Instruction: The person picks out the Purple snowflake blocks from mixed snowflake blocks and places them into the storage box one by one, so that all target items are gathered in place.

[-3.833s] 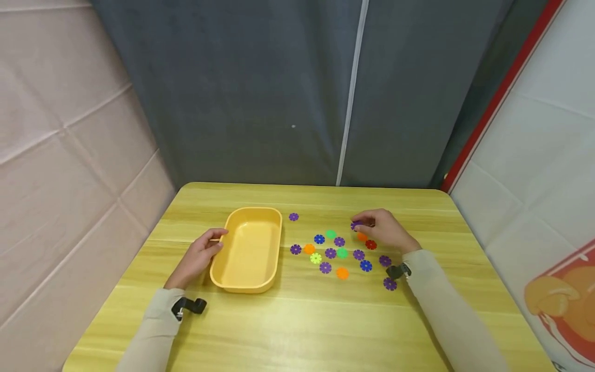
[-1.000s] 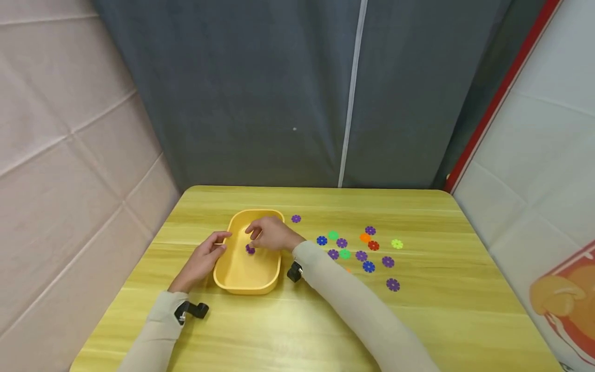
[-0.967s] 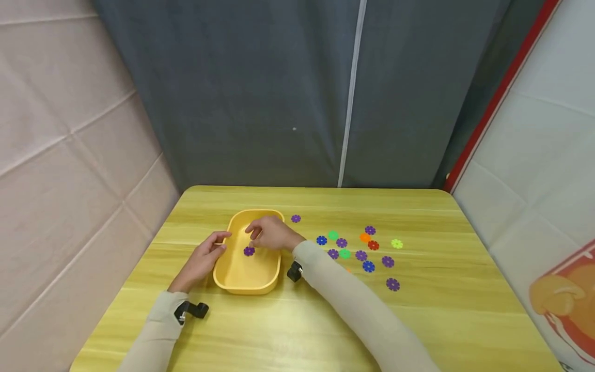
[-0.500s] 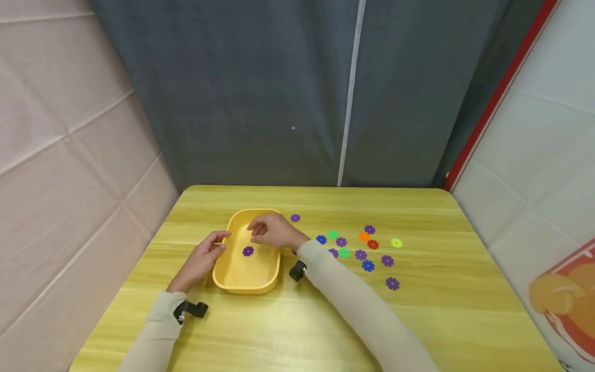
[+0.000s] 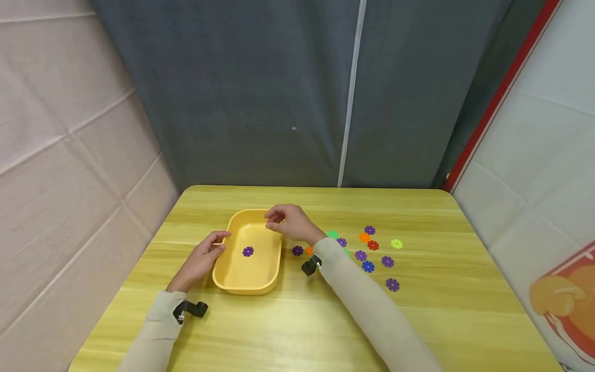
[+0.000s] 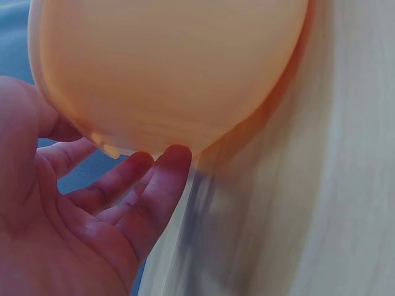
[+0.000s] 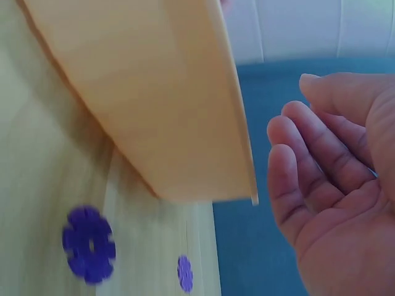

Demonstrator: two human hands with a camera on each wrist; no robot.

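A purple notched plastic disc [image 5: 248,251] lies flat inside the yellow tray [image 5: 246,281]. My left hand [image 5: 200,263] holds the tray's left side, fingertips at the rim; in the left wrist view its fingers [image 6: 170,185] touch the outer wall. Above the tray's far right corner is my right hand [image 5: 293,223], its fingers loosely bent and, as the right wrist view shows, holding nothing. That view also has a purple disc [image 7: 89,245] on the table beside the tray. The right hand and sleeve hide some of the discs.
Several more discs are scattered on the wooden table [image 5: 260,330] right of the tray, among them a red disc [image 5: 373,245], a blue disc [image 5: 368,266] and a yellow-green disc [image 5: 396,243]. A grey curtain [image 5: 255,103] hangs behind the table.
Earlier my right hand pinched a purple disc at the right of the table. It let a purple disc go in the tray, then moved up and right to the rim. The left hand stays.
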